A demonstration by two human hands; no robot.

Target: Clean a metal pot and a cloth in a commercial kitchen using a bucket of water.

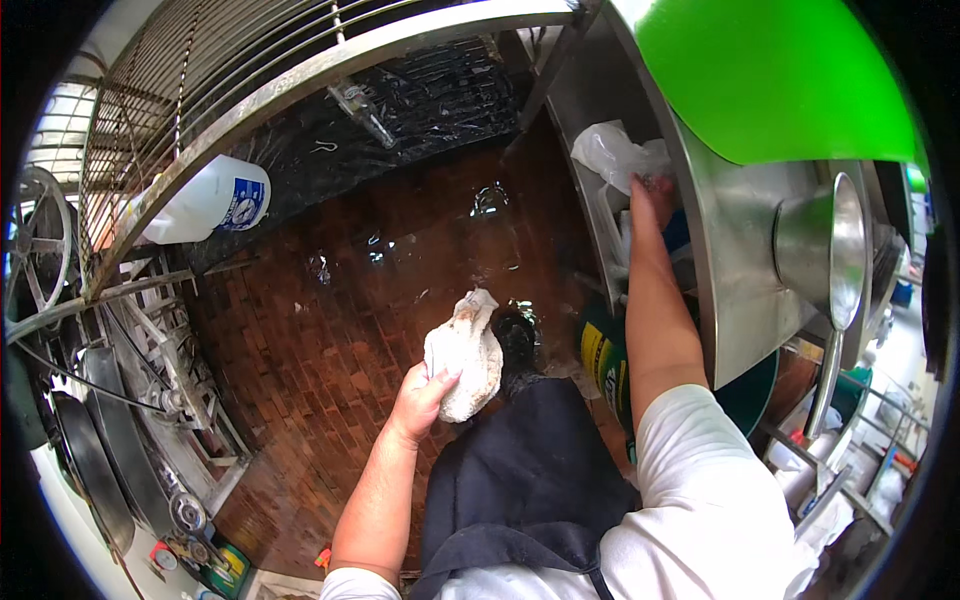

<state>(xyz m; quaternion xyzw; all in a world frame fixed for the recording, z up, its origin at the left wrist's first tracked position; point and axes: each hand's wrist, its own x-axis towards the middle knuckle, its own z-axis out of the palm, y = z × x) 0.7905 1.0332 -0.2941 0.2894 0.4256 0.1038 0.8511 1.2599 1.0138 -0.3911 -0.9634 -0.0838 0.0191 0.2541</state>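
A whitish cloth or bag, bunched at its top (pixel 465 360), is in my left hand (pixel 424 397), its thumb pressed on the near side, above the wet brick floor (pixel 315 360). On the right, my right hand (pixel 655 196) reaches under a stainless steel table (pixel 739 247), onto a shelf. Clear plastic bags (pixel 611 154) lie against its fingers there. Part of that hand is hidden by the bags and shadow, so its grip is unclear. A steel saucepan (pixel 817 247) sits on the tabletop beside a bright green plastic item (pixel 780 75).
A white plastic jug (pixel 214 199) lies by the metal rack (pixel 247 105) at upper left. A glass bottle (pixel 362 112) rests on black plastic sheeting. Below the right arm stands a green and yellow container (pixel 602 360). Metal frames and pans (pixel 94 457) line the left side.
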